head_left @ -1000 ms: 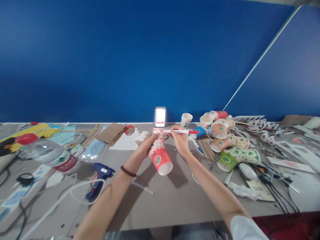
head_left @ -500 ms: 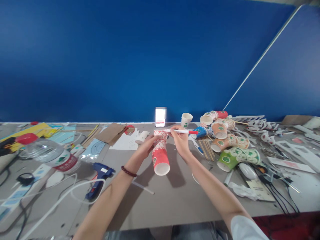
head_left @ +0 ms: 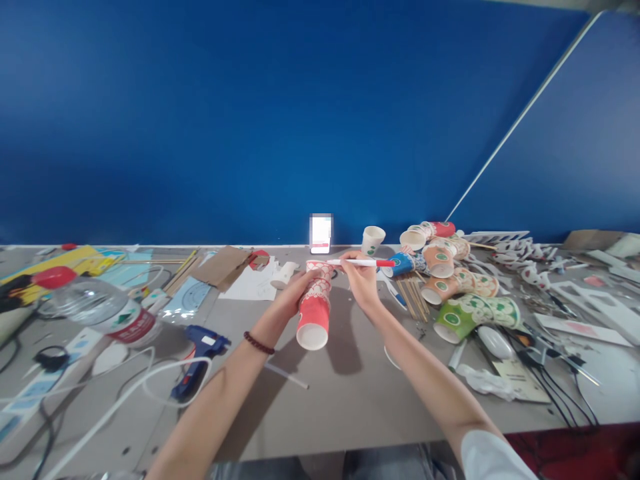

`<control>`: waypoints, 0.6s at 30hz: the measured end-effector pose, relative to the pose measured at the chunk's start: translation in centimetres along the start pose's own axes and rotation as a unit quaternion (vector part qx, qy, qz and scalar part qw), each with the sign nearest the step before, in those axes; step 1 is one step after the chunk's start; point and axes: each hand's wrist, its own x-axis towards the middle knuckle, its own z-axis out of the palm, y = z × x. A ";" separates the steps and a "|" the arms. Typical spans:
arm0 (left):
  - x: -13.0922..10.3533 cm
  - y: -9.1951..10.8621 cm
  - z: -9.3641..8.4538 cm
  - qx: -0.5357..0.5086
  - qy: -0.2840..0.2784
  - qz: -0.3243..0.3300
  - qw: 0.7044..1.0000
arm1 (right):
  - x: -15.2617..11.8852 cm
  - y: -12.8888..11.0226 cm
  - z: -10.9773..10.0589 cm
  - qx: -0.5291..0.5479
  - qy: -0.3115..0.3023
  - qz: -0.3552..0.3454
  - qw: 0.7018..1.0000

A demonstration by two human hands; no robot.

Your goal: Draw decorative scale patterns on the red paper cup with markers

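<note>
Wrapped around joined paper cups [head_left: 314, 313] is my left hand [head_left: 295, 292]. The near cup is solid red with its open mouth facing me; the far one is white with a red scalloped line pattern. A marker [head_left: 367, 263], white with a red end, lies in the pinch of my right hand [head_left: 361, 280]. Its tip meets or nearly meets the patterned far cup; the exact contact is too small to tell. Behind the cups a lit phone [head_left: 321, 235] stands upright against the blue wall.
Joined decorated cups, a green pair [head_left: 475, 315] among them, lie to the right near wooden sticks [head_left: 413, 299]. A white cup [head_left: 373, 240] stands at the back. On the left are a blue glue gun [head_left: 200, 357], a plastic bottle [head_left: 107, 310] and a power strip [head_left: 50, 393].
The near red end of the joined cups has swung slightly left in my left hand. My right hand and the marker have barely moved.
</note>
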 end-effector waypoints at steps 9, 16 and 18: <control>-0.5 0.2 0.1 -0.015 -0.032 0.007 0.999 | -0.4 -0.9 0.0 -0.072 0.000 -0.012 0.997; -0.6 0.4 0.4 -0.004 -0.011 0.009 1.000 | -0.8 -1.9 0.3 -0.097 -0.014 -0.033 0.995; -0.7 0.5 0.4 -0.003 -0.010 0.010 1.000 | -0.8 -2.1 0.4 -0.097 -0.019 -0.042 0.994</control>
